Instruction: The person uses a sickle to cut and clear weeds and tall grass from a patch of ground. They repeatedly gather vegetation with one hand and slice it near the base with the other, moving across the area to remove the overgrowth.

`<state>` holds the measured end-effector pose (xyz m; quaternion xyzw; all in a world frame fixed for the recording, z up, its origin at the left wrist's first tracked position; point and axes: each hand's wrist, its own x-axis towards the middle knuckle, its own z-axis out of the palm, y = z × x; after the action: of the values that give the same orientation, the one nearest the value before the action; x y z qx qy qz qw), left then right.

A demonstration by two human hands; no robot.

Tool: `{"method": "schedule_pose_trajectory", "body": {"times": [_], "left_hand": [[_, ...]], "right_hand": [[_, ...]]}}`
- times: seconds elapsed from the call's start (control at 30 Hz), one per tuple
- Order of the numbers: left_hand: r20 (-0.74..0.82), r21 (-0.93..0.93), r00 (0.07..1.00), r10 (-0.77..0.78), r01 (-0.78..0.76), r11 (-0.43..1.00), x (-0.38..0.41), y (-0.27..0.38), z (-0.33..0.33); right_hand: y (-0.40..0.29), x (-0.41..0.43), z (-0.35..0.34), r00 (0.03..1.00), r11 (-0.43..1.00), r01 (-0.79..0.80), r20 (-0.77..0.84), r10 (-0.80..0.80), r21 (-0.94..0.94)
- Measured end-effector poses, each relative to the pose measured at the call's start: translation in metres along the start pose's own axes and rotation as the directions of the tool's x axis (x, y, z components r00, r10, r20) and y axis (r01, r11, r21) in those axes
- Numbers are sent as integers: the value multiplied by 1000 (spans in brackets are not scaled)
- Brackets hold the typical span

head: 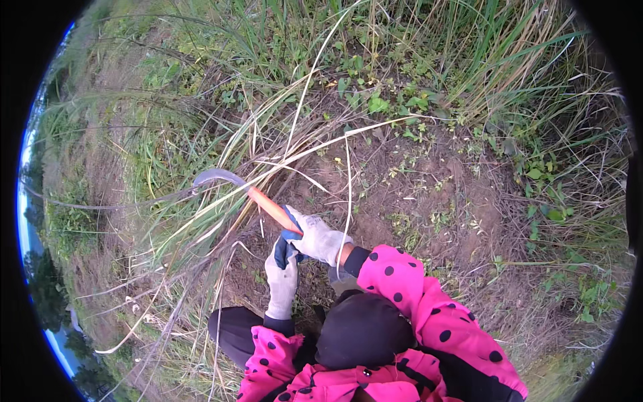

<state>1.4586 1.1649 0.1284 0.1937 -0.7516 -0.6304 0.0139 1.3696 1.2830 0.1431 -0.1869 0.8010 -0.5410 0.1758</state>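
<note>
My right hand (316, 238), in a white and blue work glove, is closed around the orange handle (274, 208) of a sickle. The curved metal blade (218, 175) points left, over and among long cut-looking grass stalks (236, 188). My left hand (283, 274), gloved alike, is just below the right one, its fingertips touching or very near the handle's lower end and the right glove. Whether it grips anything is hidden by the overlap of the gloves. A dry pale stalk (349, 191) hangs bent across the right wrist.
Bare brown soil (452, 186) with small weeds lies ahead and to the right. Tall green grass (507, 55) stands at the upper right. My bent knees in dark trousers (364, 329) are close below my hands. Trees (47, 291) show at the far left rim.
</note>
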Motion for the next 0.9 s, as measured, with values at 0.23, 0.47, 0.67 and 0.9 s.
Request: {"method": "schedule_pose_trajectory", "body": {"times": [0.23,0.47,0.67,0.9], "left_hand": [[248,655,629,737,-669,351,54,105,7],[343,806,592,730,-584,95,135,158,23],[669,743,677,307,-609,-277,195,163,54],[361,933,931,63,-358,-41,179,87,76]], "right_hand": [[-29,27,-55,947,983,182,-270,-174,3],[-15,3,-87,964,608,-166,-3,268,776],[-11,-40,-99,869,557,-59,-232,438,828],[45,-89,-131,720,714,-137,-426,548,687]]}}
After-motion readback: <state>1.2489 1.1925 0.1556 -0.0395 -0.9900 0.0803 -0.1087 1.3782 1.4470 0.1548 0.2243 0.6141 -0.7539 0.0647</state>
